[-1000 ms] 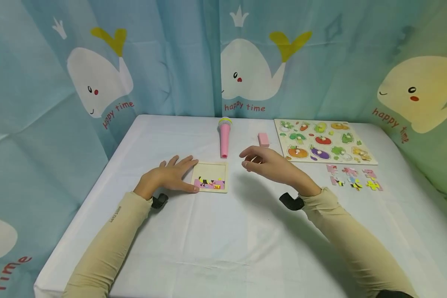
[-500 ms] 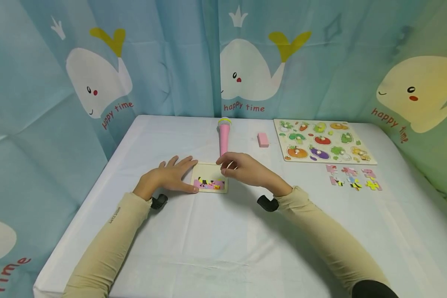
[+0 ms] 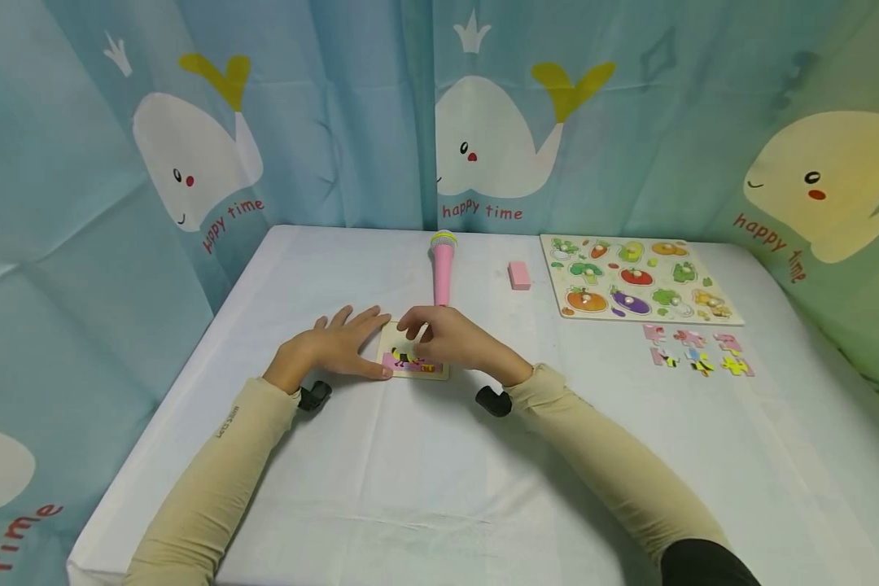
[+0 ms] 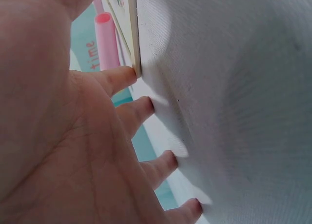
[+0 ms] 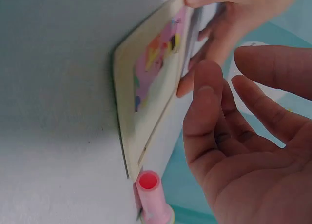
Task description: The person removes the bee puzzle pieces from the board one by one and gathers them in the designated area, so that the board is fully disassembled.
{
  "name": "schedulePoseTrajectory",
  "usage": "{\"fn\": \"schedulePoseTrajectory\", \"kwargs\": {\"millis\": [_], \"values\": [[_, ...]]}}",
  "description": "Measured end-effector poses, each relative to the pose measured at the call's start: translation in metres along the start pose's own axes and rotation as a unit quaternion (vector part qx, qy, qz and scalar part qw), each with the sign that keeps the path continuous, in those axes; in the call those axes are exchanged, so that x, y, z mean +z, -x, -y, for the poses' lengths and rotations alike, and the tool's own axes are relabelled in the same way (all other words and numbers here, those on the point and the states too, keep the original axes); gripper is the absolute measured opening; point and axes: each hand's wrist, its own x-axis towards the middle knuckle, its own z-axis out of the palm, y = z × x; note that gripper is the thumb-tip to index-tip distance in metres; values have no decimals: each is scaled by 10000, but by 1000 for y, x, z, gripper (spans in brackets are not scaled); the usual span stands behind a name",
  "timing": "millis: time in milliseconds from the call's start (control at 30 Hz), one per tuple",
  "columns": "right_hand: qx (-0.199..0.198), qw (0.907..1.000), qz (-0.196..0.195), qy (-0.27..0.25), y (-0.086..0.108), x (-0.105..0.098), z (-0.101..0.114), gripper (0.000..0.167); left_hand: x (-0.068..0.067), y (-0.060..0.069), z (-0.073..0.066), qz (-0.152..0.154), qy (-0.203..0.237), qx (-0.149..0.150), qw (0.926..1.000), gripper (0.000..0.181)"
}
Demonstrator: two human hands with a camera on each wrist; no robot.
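Note:
A small square wooden puzzle tray (image 3: 391, 332) lies on the white table, its near part filled with a pink, yellow and black picture. My left hand (image 3: 328, 346) rests at its left side with fingers spread; the thumb touches the near left corner and the index fingertip the far left corner. Above the tray's right half hovers my right hand (image 3: 457, 338), fingers loosely bent. In the right wrist view, nothing shows between the thumb and fingers of the right hand (image 5: 253, 155). It hides part of the tray in the head view.
A pink toy microphone (image 3: 443, 273) lies just behind the tray. Farther right are a pink block (image 3: 519, 275) and a vegetable puzzle board (image 3: 652, 317). Several loose jigsaw pieces (image 3: 736, 365) lie in two rows in front of that board. A whale-print curtain (image 3: 366, 122) surrounds the table.
My right hand has moved left from beside the tray to above its right half. The left hand and the tray have stayed in place.

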Motion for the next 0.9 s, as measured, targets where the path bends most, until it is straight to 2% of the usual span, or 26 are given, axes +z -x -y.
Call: {"fn": "schedulePoseTrajectory", "kwargs": {"millis": [200,467,733,900], "values": [[105,9995,87,302,-11,10,0,42,0,1,0,-18,46,-2,10000,107],[99,9897,303,1398,-21,18,4,45,-1,1,-1,8,36,24,10000,107],[152,9806,516,1883,-25,24,9,31,-1,1,0,-14,54,67,10000,108],[239,9781,600,1980,-29,25,9,26,-1,1,0,-14,42,48,10000,109]]}}
